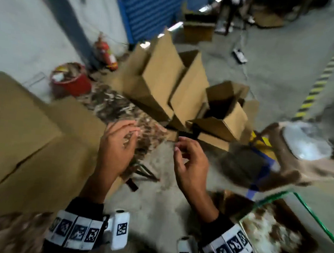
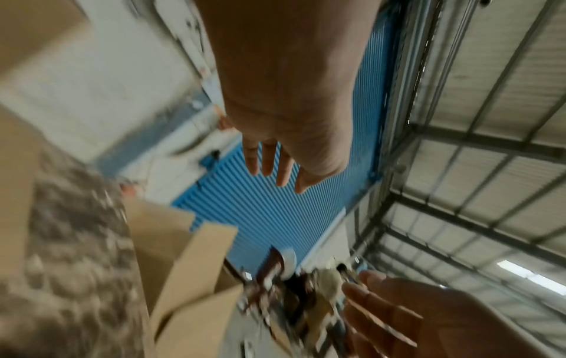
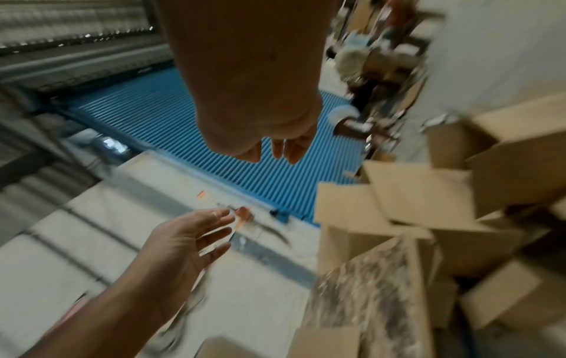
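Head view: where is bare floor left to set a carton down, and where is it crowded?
Bare concrete lies between the large box and the glass edge. More lies right of the carton pile, up to the striped marking. Crowded: the pile and red bucket.

Hands, two: left hand [image 1: 116, 145], right hand [image 1: 192, 166]. Open cardboard boxes [image 1: 159, 81], 12 o'clock: at least four. Closed carton [image 1: 26, 138], 9 o'clock: one. Red bucket [image 1: 73, 82], 10 o'clock: one.
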Demonstrator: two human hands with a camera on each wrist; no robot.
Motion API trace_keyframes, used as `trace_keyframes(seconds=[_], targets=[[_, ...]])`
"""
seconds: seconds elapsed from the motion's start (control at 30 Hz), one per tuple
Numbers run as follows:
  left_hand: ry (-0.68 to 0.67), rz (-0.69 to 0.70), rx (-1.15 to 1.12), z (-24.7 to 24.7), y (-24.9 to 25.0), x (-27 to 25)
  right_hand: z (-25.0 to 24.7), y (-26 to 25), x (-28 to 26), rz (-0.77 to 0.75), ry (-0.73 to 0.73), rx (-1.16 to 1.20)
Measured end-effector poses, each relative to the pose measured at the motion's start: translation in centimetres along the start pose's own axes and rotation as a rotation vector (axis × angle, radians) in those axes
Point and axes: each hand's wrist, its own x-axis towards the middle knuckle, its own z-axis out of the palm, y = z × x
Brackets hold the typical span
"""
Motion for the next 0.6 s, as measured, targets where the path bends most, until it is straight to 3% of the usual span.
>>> trace_keyframes(seconds=[0.2, 0.33, 0.43, 0.53, 0.6], targets=[[0.34, -0.084, 0.238, -16.5, -7.7, -4.0, 13.4, -9.6, -1.7, -0.22, -0.291, 0.072], [0.452, -0.126, 0.331, -22.9, -12.2, -7.0, 20.4, -14.4, -3.0, -0.343, -0.391, 0.13], [0.52, -0.247, 0.351, -25.9, -16.7, -8.4, 25.7, -16.5, -3.0, -0.47, -0.445, 0.1], [0.478, -0.423, 0.386, -26.7, -21.6, -8.8, 30.6, -17.6, -2.0, -0.528, -0.579, -0.242], [0.362, -0.51, 0.382, -25.7, -23.9, -8.9, 32.8, -17.8, -1.1, -0.484, -0.71, -0.565]])
